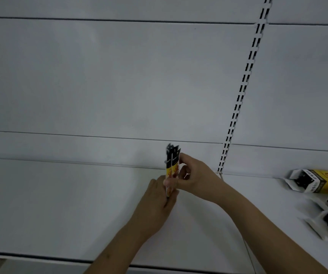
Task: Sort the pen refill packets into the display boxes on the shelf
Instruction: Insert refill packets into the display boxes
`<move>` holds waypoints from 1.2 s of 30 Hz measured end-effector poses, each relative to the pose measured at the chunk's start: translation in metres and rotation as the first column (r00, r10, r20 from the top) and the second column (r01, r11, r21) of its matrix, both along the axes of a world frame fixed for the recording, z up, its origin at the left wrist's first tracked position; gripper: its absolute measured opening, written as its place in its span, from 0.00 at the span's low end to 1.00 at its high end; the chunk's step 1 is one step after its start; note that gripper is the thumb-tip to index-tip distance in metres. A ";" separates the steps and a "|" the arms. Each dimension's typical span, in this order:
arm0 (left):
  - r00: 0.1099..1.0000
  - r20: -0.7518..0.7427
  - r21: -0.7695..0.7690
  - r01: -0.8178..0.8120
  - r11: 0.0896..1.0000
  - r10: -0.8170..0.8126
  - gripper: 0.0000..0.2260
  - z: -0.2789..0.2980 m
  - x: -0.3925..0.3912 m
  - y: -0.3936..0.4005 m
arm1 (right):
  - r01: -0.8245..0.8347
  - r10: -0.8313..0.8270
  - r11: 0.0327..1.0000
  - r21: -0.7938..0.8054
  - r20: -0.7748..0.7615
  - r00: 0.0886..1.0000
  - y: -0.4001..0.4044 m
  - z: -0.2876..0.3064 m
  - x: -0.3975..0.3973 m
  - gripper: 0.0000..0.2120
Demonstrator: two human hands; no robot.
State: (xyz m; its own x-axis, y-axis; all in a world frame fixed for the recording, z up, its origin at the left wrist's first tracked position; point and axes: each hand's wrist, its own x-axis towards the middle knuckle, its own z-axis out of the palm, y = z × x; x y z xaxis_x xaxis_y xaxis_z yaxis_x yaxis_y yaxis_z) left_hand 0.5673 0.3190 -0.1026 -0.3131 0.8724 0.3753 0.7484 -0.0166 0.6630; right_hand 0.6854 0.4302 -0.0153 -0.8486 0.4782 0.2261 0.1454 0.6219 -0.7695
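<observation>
Though upright, packets [172, 165] between hands [193, 175].

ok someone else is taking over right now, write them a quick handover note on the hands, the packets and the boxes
Left hand: grips the lower end of a small upright bunch of refill packets over the shelf.
Right hand: pinches the same bunch near its middle.
Display boxes: three lie at the right end of the shelf, open ends facing left, dark contents showing.
Done: cannot tell how many packets are already boxed.
Left: carry the held bunch right and slot it into a box; which one fits is unclear.
</observation>
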 end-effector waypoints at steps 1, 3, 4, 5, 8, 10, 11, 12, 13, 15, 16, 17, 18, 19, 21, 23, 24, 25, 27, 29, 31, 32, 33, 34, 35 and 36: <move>1.000 -0.017 -0.011 -0.006 1.000 0.005 0.12 0.002 0.003 0.000 | 0.019 -0.019 1.000 0.010 0.010 1.000 -0.002 -0.001 -0.001 0.19; 0.999 0.048 -0.073 0.001 0.997 0.002 0.16 0.005 0.006 -0.001 | 0.075 -0.075 0.997 0.024 -0.003 0.997 -0.004 -0.004 -0.002 0.14; 0.993 0.113 -0.108 0.036 0.993 -0.023 0.20 0.007 0.005 -0.002 | 0.102 -0.101 0.994 0.031 -0.015 0.995 -0.003 -0.003 -0.001 0.11; 0.983 0.175 -0.138 0.082 0.987 -0.058 0.23 0.009 0.005 -0.003 | 0.111 -0.111 0.993 0.029 -0.018 0.994 -0.001 -0.004 0.000 0.09; 0.958 0.258 -0.150 0.170 0.974 -0.127 0.16 0.018 -0.002 -0.005 | 0.052 -0.052 0.998 -0.044 0.008 0.999 0.003 -0.004 0.006 0.12; 0.952 0.280 -0.121 0.162 0.979 -0.123 0.09 0.021 -0.004 -0.006 | 0.028 -0.027 0.998 -0.058 0.016 0.999 0.003 -0.002 0.010 0.09; 0.949 0.297 -0.109 0.145 0.983 -0.107 0.08 0.023 -0.005 -0.006 | 0.029 -0.028 0.998 -0.049 0.016 0.999 0.004 -0.001 0.012 0.07; 0.940 0.328 -0.099 0.130 0.986 -0.091 0.08 0.024 -0.004 -0.006 | 0.033 -0.032 0.999 -0.037 0.019 0.999 0.004 0.000 0.014 0.05; 0.929 0.362 -0.091 0.120 0.989 -0.079 0.08 0.025 -0.003 -0.006 | 0.035 -0.035 0.999 -0.024 0.022 0.999 0.004 0.001 0.015 0.04; 0.918 0.392 -0.083 0.107 0.991 -0.066 0.08 0.026 -0.001 -0.005 | 0.036 -0.035 0.999 -0.014 0.028 0.999 0.004 0.001 0.018 0.04; 0.918 0.392 -0.080 0.105 0.991 -0.066 0.07 0.026 0.000 -0.005 | 0.029 -0.028 0.999 -0.019 0.029 0.999 0.003 0.001 0.019 0.03; 0.921 0.384 -0.081 0.105 0.991 -0.066 0.07 0.026 0.001 -0.006 | 0.014 -0.013 0.999 -0.032 0.030 0.999 0.001 0.001 0.021 0.03; 0.927 0.368 -0.086 0.107 0.991 -0.068 0.08 0.027 0.003 -0.006 | -0.003 0.004 0.999 -0.047 0.035 0.999 -0.001 0.001 0.022 0.05; 0.935 0.348 -0.099 0.110 0.989 -0.069 0.07 0.029 0.005 -0.007 | -0.015 0.018 0.998 -0.057 0.044 0.999 -0.002 0.000 0.023 0.09; 0.951 0.297 -0.120 0.120 0.985 -0.080 0.07 0.030 0.008 -0.005 | -0.004 0.006 0.999 -0.046 0.054 0.999 -0.004 -0.002 0.022 0.17; 0.959 0.266 -0.143 0.141 0.980 -0.100 0.11 0.031 0.011 -0.004 | 0.044 -0.044 0.999 -0.001 0.040 0.998 -0.004 -0.004 0.022 0.13; 0.959 0.262 -0.152 0.150 0.977 -0.106 0.14 0.031 0.013 -0.003 | 0.080 -0.080 0.996 0.027 0.030 0.996 -0.005 -0.004 0.021 0.11; 0.961 0.256 -0.158 0.145 0.977 -0.101 0.15 0.032 0.015 -0.002 | 0.118 -0.119 0.992 0.044 0.020 0.993 -0.005 -0.005 0.021 0.10; 0.970 0.224 -0.144 0.130 0.981 -0.095 0.12 0.033 0.019 0.000 | 0.175 -0.175 0.984 0.014 0.011 0.984 -0.003 -0.008 0.022 0.13; 0.974 0.196 -0.122 0.136 0.983 -0.111 0.10 0.035 0.026 0.002 | 0.191 -0.191 0.981 -0.031 0.011 0.982 -0.004 -0.008 0.025 0.15; 0.979 0.174 -0.126 0.131 0.983 -0.108 0.08 0.035 0.031 0.007 | 0.173 -0.173 0.984 -0.051 0.012 0.985 -0.001 -0.006 0.031 0.14; 0.980 0.170 -0.145 0.132 0.981 -0.107 0.06 0.034 0.033 0.009 | 0.167 -0.166 0.984 -0.057 0.012 0.986 0.000 -0.002 0.036 0.13; 0.980 0.166 -0.166 0.140 0.976 -0.112 0.05 0.033 0.035 0.012 | 0.167 -0.167 0.984 -0.065 0.010 0.986 0.003 0.000 0.042 0.14; 0.979 0.163 -0.185 0.154 0.971 -0.124 0.05 0.033 0.037 0.015 | 0.174 -0.175 0.982 -0.076 0.000 0.985 0.007 0.003 0.048 0.14; 0.975 0.167 -0.195 0.175 0.965 -0.143 0.05 0.033 0.041 0.018 | 0.192 -0.194 0.977 -0.091 -0.014 0.981 0.010 0.005 0.054 0.14; 0.972 0.165 -0.205 0.199 0.958 -0.167 0.06 0.034 0.045 0.021 | 0.217 -0.221 0.970 -0.106 -0.028 0.975 0.012 0.008 0.061 0.13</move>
State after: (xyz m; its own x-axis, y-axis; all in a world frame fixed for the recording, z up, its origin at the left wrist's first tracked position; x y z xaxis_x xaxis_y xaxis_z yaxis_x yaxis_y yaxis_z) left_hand 0.6123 0.3398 -0.0689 -0.1773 0.9753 0.1318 0.6421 0.0132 0.7665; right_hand 0.7463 0.4426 -0.0077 -0.7122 0.6736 0.1975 0.2377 0.4962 -0.8351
